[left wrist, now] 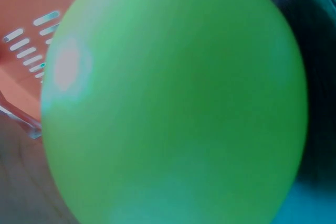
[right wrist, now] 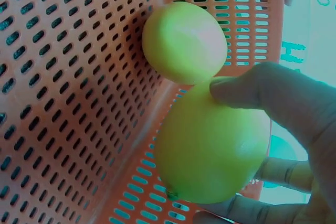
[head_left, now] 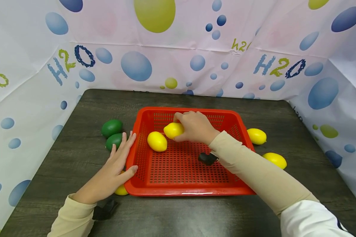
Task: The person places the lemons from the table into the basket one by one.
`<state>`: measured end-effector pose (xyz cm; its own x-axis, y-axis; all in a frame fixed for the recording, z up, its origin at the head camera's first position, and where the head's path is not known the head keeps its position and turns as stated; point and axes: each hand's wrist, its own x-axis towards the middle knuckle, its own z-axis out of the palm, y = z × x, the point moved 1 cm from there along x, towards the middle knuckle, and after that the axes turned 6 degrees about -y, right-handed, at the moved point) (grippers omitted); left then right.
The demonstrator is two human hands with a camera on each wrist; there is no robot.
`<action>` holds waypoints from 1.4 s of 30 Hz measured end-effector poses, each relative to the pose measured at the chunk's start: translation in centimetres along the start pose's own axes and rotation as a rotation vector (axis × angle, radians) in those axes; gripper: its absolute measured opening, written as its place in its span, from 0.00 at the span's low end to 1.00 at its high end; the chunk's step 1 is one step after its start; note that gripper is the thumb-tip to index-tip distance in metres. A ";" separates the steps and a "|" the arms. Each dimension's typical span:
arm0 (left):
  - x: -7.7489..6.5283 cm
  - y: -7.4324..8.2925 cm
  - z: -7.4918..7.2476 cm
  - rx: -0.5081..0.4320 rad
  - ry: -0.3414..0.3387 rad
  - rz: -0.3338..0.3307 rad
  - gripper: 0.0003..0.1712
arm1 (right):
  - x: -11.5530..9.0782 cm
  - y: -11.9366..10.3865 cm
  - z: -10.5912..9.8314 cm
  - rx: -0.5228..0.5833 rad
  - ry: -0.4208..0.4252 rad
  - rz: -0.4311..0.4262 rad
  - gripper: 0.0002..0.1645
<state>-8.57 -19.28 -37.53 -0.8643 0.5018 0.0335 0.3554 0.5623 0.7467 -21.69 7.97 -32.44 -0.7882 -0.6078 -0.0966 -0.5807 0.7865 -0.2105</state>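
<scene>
My right hand (head_left: 197, 126) grips a yellow lemon (head_left: 173, 130) inside the red plastic basket (head_left: 190, 192), above its back left part. In the right wrist view the thumb lies across this lemon (right wrist: 210, 145) with fingers curled on its far side. Close beside it, a second lemon (head_left: 157, 141) rests on the basket floor near the left wall. My left hand (head_left: 114, 171) rests along the basket's left rim, fingers spread and fairly straight. Partly hidden beneath that hand is another lemon (head_left: 121, 190); a big rounded fruit (left wrist: 173, 98) fills the left wrist view.
Two dark green oval fruits, one at the back (head_left: 111, 128) and one nearer (head_left: 114, 141), lie left of the basket. To its right are two more lemons, a farther one (head_left: 256, 136) and a nearer one (head_left: 275, 160) partly behind the right sleeve. A printed sheet (head_left: 172, 65) hangs behind the dark table (head_left: 181, 217).
</scene>
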 end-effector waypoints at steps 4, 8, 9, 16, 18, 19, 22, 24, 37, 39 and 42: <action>0.0 -0.1 0.0 -0.001 -0.002 -0.002 0.49 | 0.3 -0.1 0.3 -0.009 -0.016 0.021 0.27; 0.0 -0.2 0.0 -0.008 0.001 0.002 0.49 | 0.5 -0.3 0.6 -0.014 -0.032 0.040 0.28; 0.0 -0.2 0.1 -0.009 0.002 0.004 0.49 | 0.6 -0.3 0.6 -0.014 -0.032 0.042 0.28; 0.1 -0.2 0.2 -0.016 0.007 0.008 0.49 | 0.9 -0.5 0.9 -0.019 -0.030 0.057 0.29; 0.0 -0.2 0.2 -0.018 0.008 0.007 0.49 | 1.1 -0.5 1.0 -0.016 -0.027 0.054 0.29; 0.0 -0.2 0.2 -0.019 0.008 0.006 0.49 | 1.1 -0.6 1.0 -0.013 -0.024 0.052 0.29; -0.1 -0.2 0.2 -0.024 0.006 0.003 0.49 | 1.4 -0.7 1.2 -0.007 -0.019 0.049 0.28; -0.2 -0.3 0.1 -0.023 0.009 0.002 0.49 | 1.5 -0.9 1.2 0.000 -0.019 0.047 0.29; -0.1 -0.2 0.1 -0.033 0.002 0.020 0.49 | 1.8 -1.2 1.6 -0.022 -0.020 0.088 0.30; -0.1 -0.2 0.1 -0.031 0.006 0.024 0.49 | 1.9 -1.4 1.7 -0.026 -0.020 0.083 0.30; -0.1 -0.2 0.1 -0.029 0.010 0.026 0.48 | 2.2 -1.7 1.7 -0.032 -0.026 0.071 0.30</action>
<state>-8.57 -19.37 -37.76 -0.8586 0.5091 0.0599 0.3674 0.5296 0.7645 -22.07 5.13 -34.00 -0.8221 -0.5530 -0.1356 -0.5303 0.8303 -0.1714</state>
